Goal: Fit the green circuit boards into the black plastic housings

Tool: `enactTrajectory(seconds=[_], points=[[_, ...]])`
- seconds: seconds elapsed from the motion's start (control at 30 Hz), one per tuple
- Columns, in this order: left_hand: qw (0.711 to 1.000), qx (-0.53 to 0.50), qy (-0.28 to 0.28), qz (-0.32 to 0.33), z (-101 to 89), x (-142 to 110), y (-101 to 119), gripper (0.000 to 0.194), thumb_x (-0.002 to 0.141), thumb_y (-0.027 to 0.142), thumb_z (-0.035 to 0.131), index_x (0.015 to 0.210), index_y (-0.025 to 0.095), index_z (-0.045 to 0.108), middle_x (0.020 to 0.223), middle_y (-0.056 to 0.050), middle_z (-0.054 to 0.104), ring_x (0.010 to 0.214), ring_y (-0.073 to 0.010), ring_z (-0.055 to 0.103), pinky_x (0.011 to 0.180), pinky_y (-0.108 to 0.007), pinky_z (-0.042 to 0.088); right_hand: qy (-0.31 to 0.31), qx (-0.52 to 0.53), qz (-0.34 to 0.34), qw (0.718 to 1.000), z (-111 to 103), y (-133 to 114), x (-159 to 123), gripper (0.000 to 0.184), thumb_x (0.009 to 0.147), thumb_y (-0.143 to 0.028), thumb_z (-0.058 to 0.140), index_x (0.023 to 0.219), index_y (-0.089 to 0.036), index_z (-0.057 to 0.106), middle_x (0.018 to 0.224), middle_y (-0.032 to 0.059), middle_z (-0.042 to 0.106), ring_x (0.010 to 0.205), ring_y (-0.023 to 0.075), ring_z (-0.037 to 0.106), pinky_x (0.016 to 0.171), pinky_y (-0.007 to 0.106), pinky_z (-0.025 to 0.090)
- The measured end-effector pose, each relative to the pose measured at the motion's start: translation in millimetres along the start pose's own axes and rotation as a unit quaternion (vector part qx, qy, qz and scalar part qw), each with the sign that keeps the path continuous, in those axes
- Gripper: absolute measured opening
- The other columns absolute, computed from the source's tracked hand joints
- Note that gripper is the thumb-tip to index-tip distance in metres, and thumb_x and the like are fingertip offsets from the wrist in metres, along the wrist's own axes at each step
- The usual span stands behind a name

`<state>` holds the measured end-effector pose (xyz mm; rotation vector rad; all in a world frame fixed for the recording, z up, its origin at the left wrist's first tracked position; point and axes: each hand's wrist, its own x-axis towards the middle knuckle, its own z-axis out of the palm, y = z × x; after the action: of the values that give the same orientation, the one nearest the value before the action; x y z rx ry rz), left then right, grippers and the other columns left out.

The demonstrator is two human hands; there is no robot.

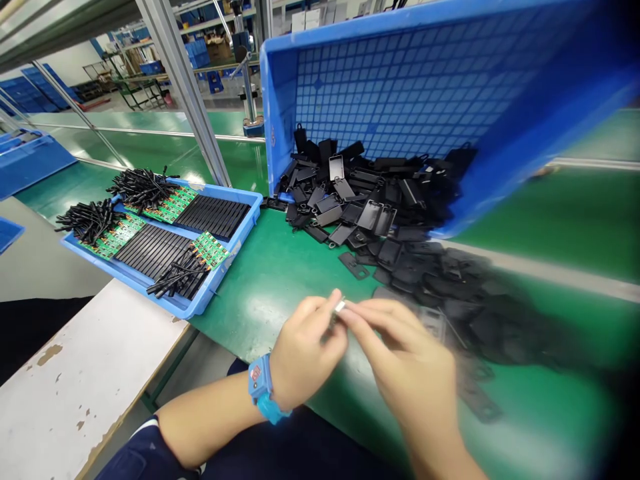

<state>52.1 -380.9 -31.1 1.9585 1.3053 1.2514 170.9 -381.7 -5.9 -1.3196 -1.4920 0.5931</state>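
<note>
My left hand (pixel 306 350), with a blue wrist strap (pixel 263 387), and my right hand (pixel 405 357) meet over the green mat near its front edge. Both pinch one small part (pixel 339 309), silvery at its tip, between the fingertips. What the part is I cannot make out. Just beyond the hands lies a heap of black plastic shells (pixel 380 213), spilling out of a tilted blue crate (pixel 450 100) onto the mat.
A shallow blue tray (pixel 200 303) at the left holds green circuit boards (pixel 173 203), rows of black strips (pixel 213 215) and bundles of black wires (pixel 140 187). A metal post (pixel 183 87) stands behind it. A worn white board (pixel 85 373) lies at the lower left.
</note>
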Motion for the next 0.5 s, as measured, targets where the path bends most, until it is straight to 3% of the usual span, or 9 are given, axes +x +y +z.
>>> enactTrajectory(seconds=[0.13,0.33,0.5], points=[[1.0,0.003,-0.005,-0.009,-0.4,0.5,2.7,0.043,0.081,0.013,0.046,0.123,0.017,0.045,0.097,-0.007,0.057,0.086,-0.0133,0.056,0.076,-0.025,0.05,0.019,-0.035,-0.036,0.999,1.6,-0.1,-2.3,0.008,0.077,-0.021,0.06,0.08,-0.022,0.067,0.079,0.0013,0.061,0.072,0.0141,0.058,0.062,0.025,0.049],[1.0,0.022,-0.015,-0.012,-2.1,0.1,3.7,0.042,0.083,0.017,0.045,0.125,0.016,0.043,0.099,-0.009,0.056,0.087,-0.0135,0.055,0.077,-0.026,0.049,0.086,-0.147,-0.172,0.97,8.2,-0.3,-9.7,0.014,0.077,-0.013,0.058,0.088,-0.019,0.063,0.084,0.0038,0.064,0.076,0.0166,0.06,0.07,0.03,0.048],[1.0,0.024,-0.009,0.006,-1.3,-0.9,2.9,0.043,0.083,0.016,0.044,0.126,0.016,0.042,0.1,-0.009,0.056,0.091,-0.0139,0.054,0.081,-0.026,0.048,0.084,-0.143,-0.111,0.98,8.7,-2.9,-9.0,0.013,0.077,-0.021,0.06,0.089,-0.018,0.063,0.084,0.0046,0.063,0.076,0.017,0.06,0.069,0.03,0.05]])
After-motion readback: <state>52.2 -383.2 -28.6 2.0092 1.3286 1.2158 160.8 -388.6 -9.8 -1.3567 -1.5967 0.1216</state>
